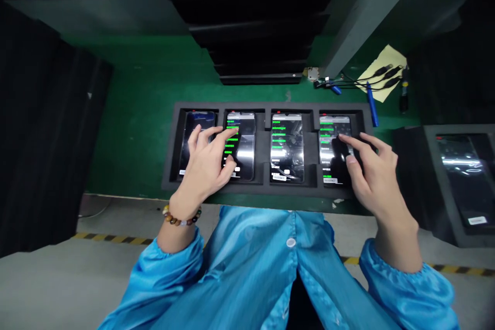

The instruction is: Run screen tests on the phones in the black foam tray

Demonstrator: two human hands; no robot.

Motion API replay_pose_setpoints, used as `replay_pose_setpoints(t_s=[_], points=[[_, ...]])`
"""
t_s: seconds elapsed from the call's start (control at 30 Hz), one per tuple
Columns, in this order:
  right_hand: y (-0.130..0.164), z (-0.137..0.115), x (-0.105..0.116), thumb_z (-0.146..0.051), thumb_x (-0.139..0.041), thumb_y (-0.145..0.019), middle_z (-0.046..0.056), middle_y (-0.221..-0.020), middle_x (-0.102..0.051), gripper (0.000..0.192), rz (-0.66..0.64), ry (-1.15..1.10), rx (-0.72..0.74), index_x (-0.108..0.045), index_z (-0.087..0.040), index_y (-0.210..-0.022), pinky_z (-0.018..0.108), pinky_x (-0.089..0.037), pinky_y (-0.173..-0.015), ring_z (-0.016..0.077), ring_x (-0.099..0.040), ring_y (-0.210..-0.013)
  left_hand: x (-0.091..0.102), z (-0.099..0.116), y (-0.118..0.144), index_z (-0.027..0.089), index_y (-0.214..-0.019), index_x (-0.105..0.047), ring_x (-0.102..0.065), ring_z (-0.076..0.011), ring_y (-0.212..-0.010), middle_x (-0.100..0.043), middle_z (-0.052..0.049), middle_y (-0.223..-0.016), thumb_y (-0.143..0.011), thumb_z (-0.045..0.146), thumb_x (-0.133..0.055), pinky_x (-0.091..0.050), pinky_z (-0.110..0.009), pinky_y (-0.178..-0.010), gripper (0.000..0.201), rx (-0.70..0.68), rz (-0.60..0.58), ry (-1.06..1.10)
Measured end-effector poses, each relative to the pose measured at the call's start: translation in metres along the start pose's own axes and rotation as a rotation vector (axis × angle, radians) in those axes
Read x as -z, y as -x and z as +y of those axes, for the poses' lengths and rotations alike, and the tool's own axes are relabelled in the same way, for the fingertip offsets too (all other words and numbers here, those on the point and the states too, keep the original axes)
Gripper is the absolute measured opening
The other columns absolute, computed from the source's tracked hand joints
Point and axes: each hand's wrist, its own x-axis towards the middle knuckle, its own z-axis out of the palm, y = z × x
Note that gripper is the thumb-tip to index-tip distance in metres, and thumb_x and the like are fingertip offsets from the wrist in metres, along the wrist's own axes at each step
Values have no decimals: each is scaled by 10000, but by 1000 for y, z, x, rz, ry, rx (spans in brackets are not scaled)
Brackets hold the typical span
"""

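Note:
A dark foam tray [266, 185] lies on the green table and holds several smartphones in a row of slots. My left hand [207, 162] has its fingers spread over the two left phones, the index fingertip at the lit screen of the second phone [247, 152]. The leftmost phone [188, 139] has a dark screen and is partly covered by that hand. Green and white text lines show on the third phone [288, 152]. At the rightmost phone [334, 157], my right hand [373, 170] has its index fingertip on or just above the lit screen, fingers apart.
Stacks of black trays stand at the left [42, 129] and behind the middle [259, 36]. At right, another tray holds a phone [467, 175]. Cables [382, 75], a yellow paper [381, 93] and a blue pen [372, 105] lie near a grey post [363, 20].

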Motion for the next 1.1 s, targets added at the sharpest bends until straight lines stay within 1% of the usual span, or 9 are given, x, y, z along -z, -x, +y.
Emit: replay_pose_setpoints(t_s=[0.2,0.27,0.37,0.5,0.57,0.63,0.8,0.93,1.1], points=[[-17,2,-2,-374,-412,-1141,145,-1530,-660,481,0,6,30,-594,-264,-1573,662,-412,-1198,395,-490,-1544,-1,-2,-10,199,-1549,-565,-541,-333,-1464,-726,-88,-1433,-936,202,-537,-152,-615,-1395,613,-13,16,4],[-19,3,-2,-361,-420,-1135,141,-1529,-660,483,9,-6,37,-595,-269,-1576,671,-410,-1207,394,-497,-1537,0,2,-12,212,-1528,-584,-556,-322,-1452,-733,-76,-1429,-938,176,-527,-159,-616,-1394,594,-21,38,18],[-16,2,-1,-350,-438,-1128,139,-1525,-651,493,46,-72,38,-606,-260,-1582,662,-417,-1238,385,-485,-1548,-2,18,-17,237,-1491,-621,-592,-289,-1427,-746,-67,-1387,-946,130,-502,-199,-599,-1392,568,-101,29,72],[-6,-1,0,-319,-473,-1120,124,-1488,-672,466,147,-179,42,-658,-254,-1542,602,-453,-1259,349,-508,-1527,-11,49,-29,223,-1488,-626,-601,-285,-1432,-757,-85,-1332,-951,99,-501,-219,-605,-1397,566,-272,-124,120],[-1,-3,0,-298,-483,-1116,111,-1470,-690,451,163,-190,51,-673,-268,-1524,600,-468,-1249,342,-533,-1504,-14,59,-36,201,-1500,-613,-589,-297,-1440,-758,-94,-1327,-956,85,-499,-220,-613,-1398,568,-290,-153,106],[5,-3,-1,-282,-492,-1113,111,-1464,-694,439,164,-194,59,-688,-268,-1506,600,-483,-1237,342,-551,-1489,-16,64,-42,173,-1518,-594,-570,-312,-1456,-753,-107,-1337,-964,80,-496,-223,-616,-1397,569,-275,-150,80],[18,-2,-4,-243,-526,-1093,127,-1405,-700,389,184,-214,89,-752,-245,-1409,565,-542,-1179,336,-608,-1440,-15,67,-51,130,-1565,-542,-532,-340,-1480,-749,-116,-1354,-1003,88,-463,-229,-624,-1393,569,-255,-141,34],[22,-1,-5,-227,-537,-1079,134,-1373,-707,385,184,-210,107,-763,-232,-1390,540,-571,-1135,333,-632,-1408,-16,67,-60,106,-1539,-562,-540,-345,-1459,-756,-119,-1312,-1007,92,-456,-226,-633,-1396,543,-259,-147,25],[23,-2,-5,-229,-534,-1077,116,-1310,-744,387,175,-180,95,-758,-248,-1392,582,-538,-1174,348,-600,-1451,-15,65,-67,142,-1520,-588,-570,-327,-1446,-739,-123,-1340,-987,90,-464,-229,-639,-1395,549,-263,-123,27]])
